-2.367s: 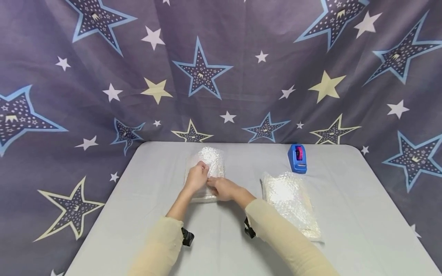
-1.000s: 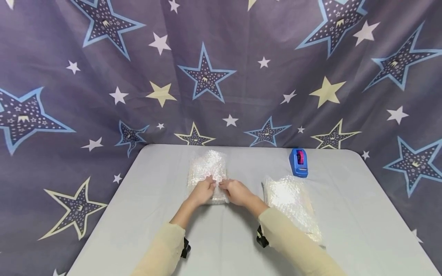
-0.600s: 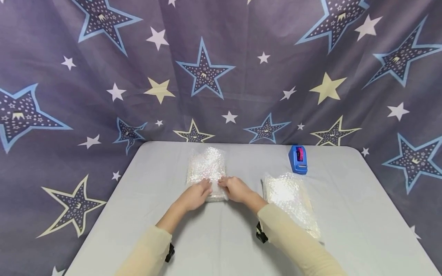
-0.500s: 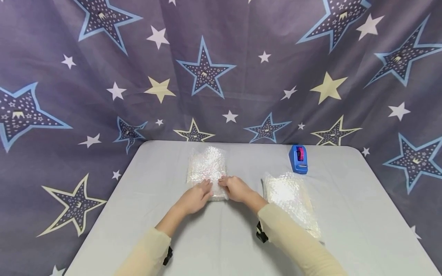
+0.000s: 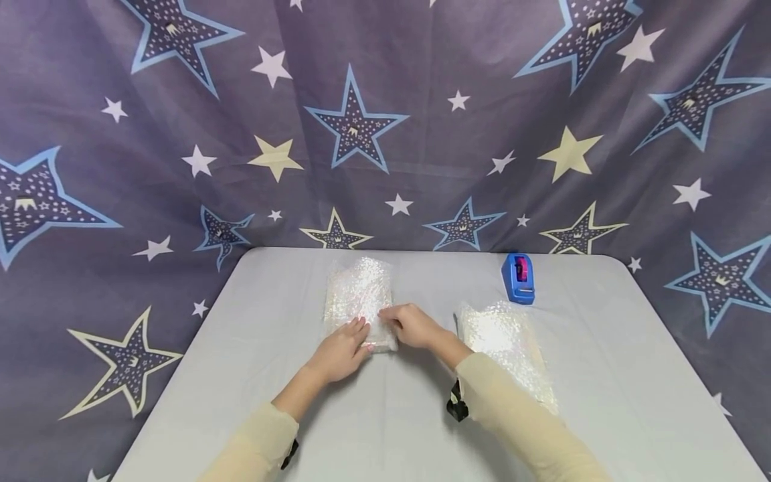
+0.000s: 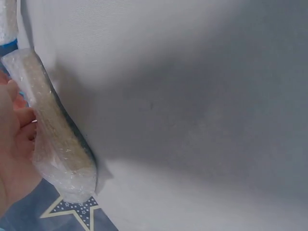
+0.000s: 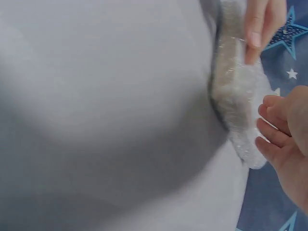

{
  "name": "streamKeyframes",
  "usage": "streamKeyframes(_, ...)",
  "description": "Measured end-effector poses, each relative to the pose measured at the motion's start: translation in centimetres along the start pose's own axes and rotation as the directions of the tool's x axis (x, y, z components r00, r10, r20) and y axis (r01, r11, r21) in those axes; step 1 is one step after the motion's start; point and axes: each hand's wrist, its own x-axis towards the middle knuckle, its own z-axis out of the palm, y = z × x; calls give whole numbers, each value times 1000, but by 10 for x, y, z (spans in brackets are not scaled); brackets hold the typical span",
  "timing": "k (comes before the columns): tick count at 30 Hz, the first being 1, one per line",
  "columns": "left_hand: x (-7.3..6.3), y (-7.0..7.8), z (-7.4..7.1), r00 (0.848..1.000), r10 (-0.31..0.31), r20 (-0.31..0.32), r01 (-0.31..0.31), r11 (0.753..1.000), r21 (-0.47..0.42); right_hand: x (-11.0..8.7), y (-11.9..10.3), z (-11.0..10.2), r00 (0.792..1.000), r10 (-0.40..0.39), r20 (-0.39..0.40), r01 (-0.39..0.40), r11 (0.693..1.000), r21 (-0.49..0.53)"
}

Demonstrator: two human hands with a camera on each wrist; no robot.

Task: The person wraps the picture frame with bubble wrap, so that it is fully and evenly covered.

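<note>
A flat package in bubble wrap (image 5: 355, 288) lies on the table left of centre in the head view. My left hand (image 5: 340, 351) rests on its near left part, fingers laid out straight over the wrap. At the right edge of the package is my right hand (image 5: 415, 327), index finger stretched onto the wrap and the other fingers loosely bent. From the left wrist the bubble-wrapped package (image 6: 60, 127) shows edge-on, tan under the clear film. The right wrist view has the right hand's fingers (image 7: 272, 130) beside the wrap, with nothing between them.
A second bubble-wrapped package (image 5: 502, 341) lies to the right, partly behind the right forearm. Behind it stands a blue tape dispenser (image 5: 518, 281) with a pink-red roll. A star-patterned curtain (image 5: 421, 167) hangs past the far edge of the grey table (image 5: 614, 348).
Both hands have come apart from pinching at the middle of the wrap. The left hand has lowered and flattened onto the near part; the right has shifted to the right edge, index finger now extended.
</note>
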Motion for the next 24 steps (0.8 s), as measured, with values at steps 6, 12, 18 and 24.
streamKeyframes(6,-2,0,0,1000,-10,-12,10,1000,-10,1,7,-21,999,52,-13,-51,998,27)
streamKeyframes(12,-6,-1,0,999,-44,7,44,998,-38,-15,28,-52,992,111,-58,-109,993,36)
streamKeyframes(18,-7,-2,-3,998,-57,19,58,995,-85,-40,59,-84,968,195,-161,-185,980,77)
streamKeyframes(24,-4,2,-3,999,-30,18,32,993,-111,-74,91,-113,899,336,-279,-318,942,110)
